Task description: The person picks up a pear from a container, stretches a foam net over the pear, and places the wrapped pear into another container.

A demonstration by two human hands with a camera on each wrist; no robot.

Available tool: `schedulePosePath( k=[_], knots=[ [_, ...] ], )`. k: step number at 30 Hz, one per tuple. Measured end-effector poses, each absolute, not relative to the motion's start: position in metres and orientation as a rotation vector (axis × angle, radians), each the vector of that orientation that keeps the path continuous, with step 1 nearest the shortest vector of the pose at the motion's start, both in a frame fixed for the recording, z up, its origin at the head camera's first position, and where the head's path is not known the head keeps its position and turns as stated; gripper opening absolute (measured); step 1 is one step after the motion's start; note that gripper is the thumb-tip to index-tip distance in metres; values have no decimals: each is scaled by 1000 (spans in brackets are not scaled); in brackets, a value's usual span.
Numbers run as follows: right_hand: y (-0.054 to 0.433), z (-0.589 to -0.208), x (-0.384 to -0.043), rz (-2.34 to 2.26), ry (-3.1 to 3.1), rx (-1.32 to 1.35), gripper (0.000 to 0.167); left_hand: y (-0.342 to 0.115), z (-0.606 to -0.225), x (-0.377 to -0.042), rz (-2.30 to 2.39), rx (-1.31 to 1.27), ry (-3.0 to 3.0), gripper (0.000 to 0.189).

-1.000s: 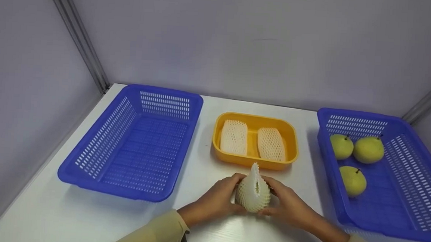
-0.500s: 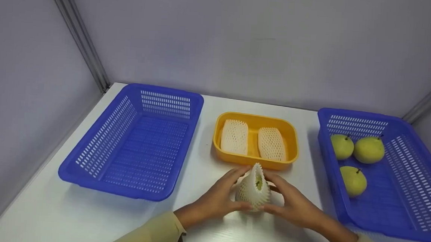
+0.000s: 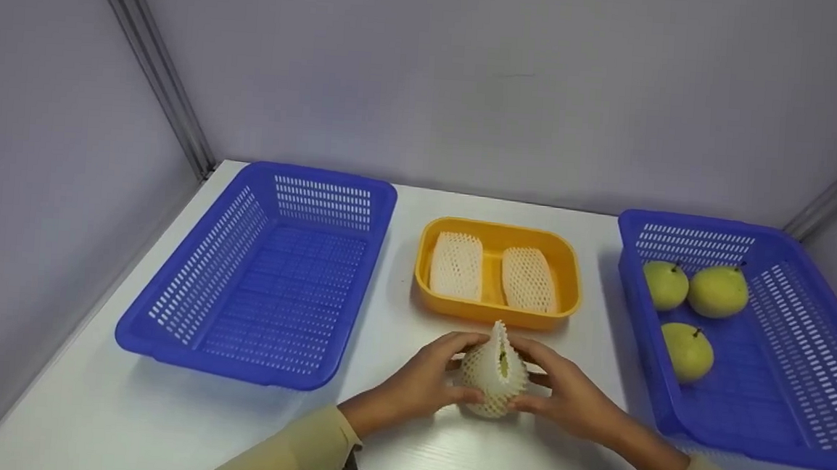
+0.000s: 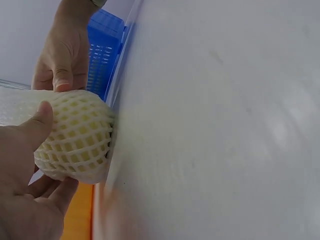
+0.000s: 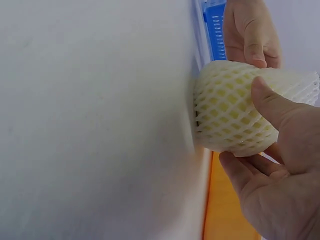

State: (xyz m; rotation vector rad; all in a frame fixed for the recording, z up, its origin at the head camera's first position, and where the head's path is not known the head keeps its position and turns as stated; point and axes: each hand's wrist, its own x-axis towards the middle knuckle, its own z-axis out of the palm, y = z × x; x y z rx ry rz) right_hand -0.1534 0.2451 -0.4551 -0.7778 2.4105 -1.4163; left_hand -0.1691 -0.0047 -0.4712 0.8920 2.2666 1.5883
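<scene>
Between both hands, a yellow-green pear in a white foam net sleeve (image 3: 491, 381) stands on the table. Its net is stretched round the fruit, and the loose top rises to a narrow slit through which a bit of green shows. My left hand (image 3: 420, 380) grips its left side, thumb in front and fingers behind. From the other side my right hand (image 3: 568, 397) holds it the same way. In the left wrist view the netted pear (image 4: 75, 135) sits between thumb and fingers; the right wrist view shows the mesh (image 5: 232, 110) spread over yellow skin.
Behind the hands is a yellow tray (image 3: 490, 313) with two flat foam net sleeves, one left (image 3: 456, 266) and one right (image 3: 528, 279). A blue basket (image 3: 235, 376) stands at left. Another blue basket (image 3: 755, 430) at right contains three pears (image 3: 716, 291).
The fingers spread a little off the net and then closed in on it again. The net's top opening widened, then narrowed. The pear stayed in about the same place.
</scene>
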Motion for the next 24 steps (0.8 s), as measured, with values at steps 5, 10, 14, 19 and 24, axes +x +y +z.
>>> schedulePosePath(
  k=[5, 10, 14, 19, 24],
  knots=[
    [245, -461, -154, -1392, 2398, -753, 84, -6, -475, -170, 1537, 861, 2255, 79],
    [244, -465, -154, -1327, 2429, -747, 90, -5, -478, -169, 1536, 867, 2241, 83],
    [243, -464, -155, -1325, 2430, -741, 89, -3, -480, -169, 1550, 857, 2232, 84],
    [243, -464, -156, -1367, 2409, -726, 87, -3, -479, -169, 1550, 820, 2216, 83],
    [243, -464, -154, -1441, 2376, -728, 86, -4, -474, -171, 1568, 800, 2187, 82]
  ],
)
